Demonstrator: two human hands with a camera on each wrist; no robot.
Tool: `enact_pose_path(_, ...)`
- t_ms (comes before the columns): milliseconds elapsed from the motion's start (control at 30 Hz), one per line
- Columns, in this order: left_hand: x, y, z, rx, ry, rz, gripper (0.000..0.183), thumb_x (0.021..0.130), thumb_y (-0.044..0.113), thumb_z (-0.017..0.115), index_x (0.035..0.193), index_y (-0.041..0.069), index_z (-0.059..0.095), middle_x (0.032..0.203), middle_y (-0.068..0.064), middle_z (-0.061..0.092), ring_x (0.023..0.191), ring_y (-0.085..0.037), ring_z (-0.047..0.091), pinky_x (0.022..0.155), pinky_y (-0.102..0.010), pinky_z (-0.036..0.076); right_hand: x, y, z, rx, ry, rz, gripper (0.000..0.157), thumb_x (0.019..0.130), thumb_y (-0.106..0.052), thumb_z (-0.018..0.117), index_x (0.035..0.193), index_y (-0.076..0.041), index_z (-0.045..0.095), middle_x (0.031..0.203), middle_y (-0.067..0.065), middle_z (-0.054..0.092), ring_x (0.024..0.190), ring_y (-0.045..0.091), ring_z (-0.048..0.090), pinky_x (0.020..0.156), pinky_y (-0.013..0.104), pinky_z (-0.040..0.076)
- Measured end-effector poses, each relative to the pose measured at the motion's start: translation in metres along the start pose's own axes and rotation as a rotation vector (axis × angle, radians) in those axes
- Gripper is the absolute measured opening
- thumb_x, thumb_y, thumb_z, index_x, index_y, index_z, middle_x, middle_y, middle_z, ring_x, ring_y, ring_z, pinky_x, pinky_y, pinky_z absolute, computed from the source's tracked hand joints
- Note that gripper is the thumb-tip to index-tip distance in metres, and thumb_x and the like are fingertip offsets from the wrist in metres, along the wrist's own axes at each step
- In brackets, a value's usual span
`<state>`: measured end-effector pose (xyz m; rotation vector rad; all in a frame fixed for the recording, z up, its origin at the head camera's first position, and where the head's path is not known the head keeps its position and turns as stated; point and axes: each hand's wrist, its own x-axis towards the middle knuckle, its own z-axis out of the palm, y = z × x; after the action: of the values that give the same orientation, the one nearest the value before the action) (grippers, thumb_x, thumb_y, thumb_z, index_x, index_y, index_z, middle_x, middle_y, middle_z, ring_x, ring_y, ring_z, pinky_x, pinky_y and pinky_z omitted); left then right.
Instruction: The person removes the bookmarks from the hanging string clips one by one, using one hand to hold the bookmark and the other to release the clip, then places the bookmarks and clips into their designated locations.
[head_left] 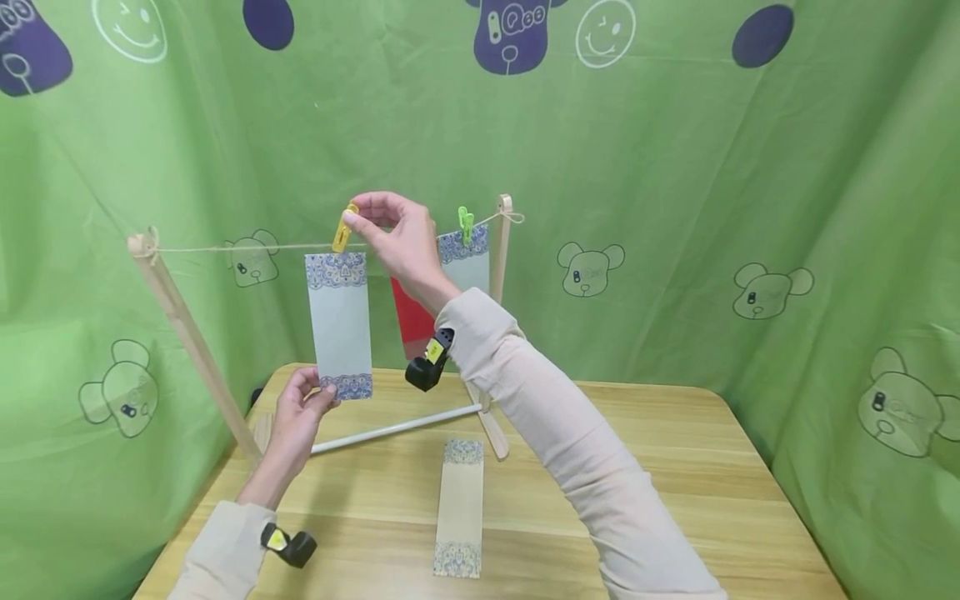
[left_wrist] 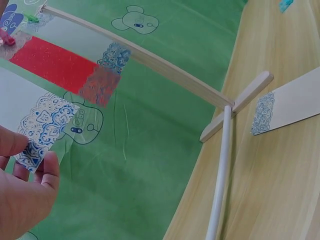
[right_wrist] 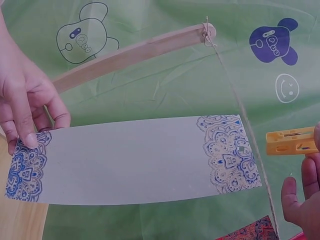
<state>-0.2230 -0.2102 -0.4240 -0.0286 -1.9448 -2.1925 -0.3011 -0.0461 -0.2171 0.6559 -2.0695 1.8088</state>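
Observation:
My left hand (head_left: 295, 417) pinches the lower corner of a white paper card (head_left: 342, 333) with blue lace-patterned ends. The card stands upright, its patterned top edge right at the string (head_left: 247, 247). Up at the string, my right hand (head_left: 401, 237) pinches a yellow clothespin (head_left: 344, 232) between thumb and fingers. In the right wrist view the clothespin (right_wrist: 291, 141) points at the string from just beyond it, a small gap from the card's top. Behind my right hand hangs a red card (head_left: 412, 317), partly hidden; a pink clothespin (left_wrist: 6, 38) shows at its top in the left wrist view.
A green clothespin (head_left: 466, 225) holds another patterned white card (head_left: 467, 271) near the right wooden post (head_left: 501, 258). The left post (head_left: 191, 337) leans beside my left arm. A white rod (head_left: 397, 428) joins the stand's feet. One more patterned card (head_left: 460, 504) lies on the wooden table (head_left: 600, 492).

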Motion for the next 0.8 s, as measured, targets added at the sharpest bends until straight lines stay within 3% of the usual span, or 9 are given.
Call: enact_pose_path(800, -0.004, -0.001, 0.006, 0.004, -0.02, -0.007, 0.024, 0.095, -0.01, 0.047, 0.117, -0.006, 0.041, 0.105, -0.005, 0.052, 0.092, -0.011, 0.057, 0.088, -0.024, 0.052, -0.008, 0.005, -0.014, 0.017, -0.057, -0.023, 0.023, 0.086, -0.015, 0.076, 0.107, -0.008, 0.069, 0.096, 0.0, 0.069, 0.091, 0.011, 0.063, 0.083, 0.018, 0.051)
